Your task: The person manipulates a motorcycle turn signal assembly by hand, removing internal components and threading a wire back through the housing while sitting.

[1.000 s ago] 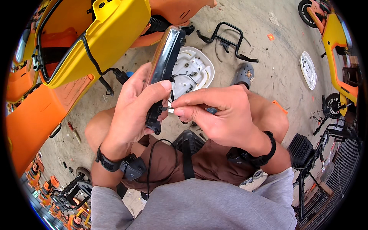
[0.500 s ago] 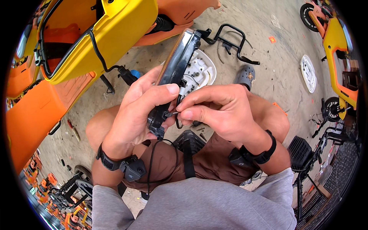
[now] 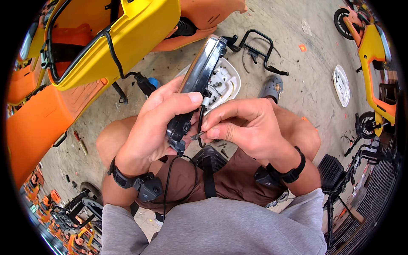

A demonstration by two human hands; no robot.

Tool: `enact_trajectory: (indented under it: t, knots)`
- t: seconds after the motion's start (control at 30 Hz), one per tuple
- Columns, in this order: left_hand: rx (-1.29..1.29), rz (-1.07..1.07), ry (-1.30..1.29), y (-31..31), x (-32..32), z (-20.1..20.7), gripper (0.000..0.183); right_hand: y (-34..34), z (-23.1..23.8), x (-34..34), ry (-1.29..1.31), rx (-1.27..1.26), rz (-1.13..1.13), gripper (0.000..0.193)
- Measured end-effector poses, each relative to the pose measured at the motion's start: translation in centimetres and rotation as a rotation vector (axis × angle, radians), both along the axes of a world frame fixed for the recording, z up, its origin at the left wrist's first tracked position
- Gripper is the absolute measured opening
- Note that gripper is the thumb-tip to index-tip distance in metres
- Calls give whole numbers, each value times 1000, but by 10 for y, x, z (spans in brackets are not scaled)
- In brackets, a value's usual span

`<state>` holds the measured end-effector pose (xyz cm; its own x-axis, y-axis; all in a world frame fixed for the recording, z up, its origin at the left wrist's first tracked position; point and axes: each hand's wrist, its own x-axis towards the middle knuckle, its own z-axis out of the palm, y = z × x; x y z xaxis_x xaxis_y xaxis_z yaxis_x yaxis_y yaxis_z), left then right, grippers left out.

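Observation:
My left hand (image 3: 155, 112) is wrapped round a long black lamp-like unit (image 3: 203, 63) with a glossy face, tilted with its far end up and to the right. The thumb presses on its side, near a black cable (image 3: 201, 119) with a pale sleeve that loops down. Between thumb and forefinger my right hand (image 3: 250, 125) pinches a small screw-like piece (image 3: 196, 136), greyish and dark. Its tip points toward the unit's near end, a little apart from the black lug there. The other fingers of my right hand are curled.
Behind the unit lies a white plastic tray (image 3: 233, 78) with small hardware. A black tubular frame (image 3: 270, 49) rests beyond it. A yellow and orange vehicle body (image 3: 140, 38) stands close on the left. A screwdriver (image 3: 80, 141) and a white cover (image 3: 341, 85) lie on the floor.
My right hand has drawn slightly down and back, and the screw-like piece has come away from the unit's lug. More of the piece shows now. The left hand keeps its hold.

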<state>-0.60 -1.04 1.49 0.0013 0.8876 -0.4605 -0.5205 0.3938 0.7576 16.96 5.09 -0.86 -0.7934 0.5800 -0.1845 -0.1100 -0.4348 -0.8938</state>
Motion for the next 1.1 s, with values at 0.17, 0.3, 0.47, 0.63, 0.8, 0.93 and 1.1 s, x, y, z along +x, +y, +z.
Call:
enact_trajectory:
  t: [0.17, 0.3, 0.47, 0.63, 0.8, 0.93, 1.1]
  knots:
    - [-24, 22, -4, 1, -2, 4, 56, -4, -3, -1, 15, 112, -88, 11]
    - [-43, 42, 43, 0, -1, 4, 55, -2, -8, 0, 14, 509, -156, 12]
    - [-22, 60, 96, 1, 0, 2, 55, -1, -5, -2, 28, 867, -222, 17]
    - [1, 48, 131, 2, -2, -3, 47, -4, -10, -5, 3, 1213, -336, 22]
    - [-3, 8, 199, -1, -7, -9, 42, -6, -9, -7, -71, 1545, -373, 29]
    - [-5, -6, 252, 1, -4, -12, 48, -10, -8, -3, -141, 1457, -322, 29]
    - [31, -65, 221, 3, -4, -15, 46, -6, -11, 0, -115, 1152, -234, 23]
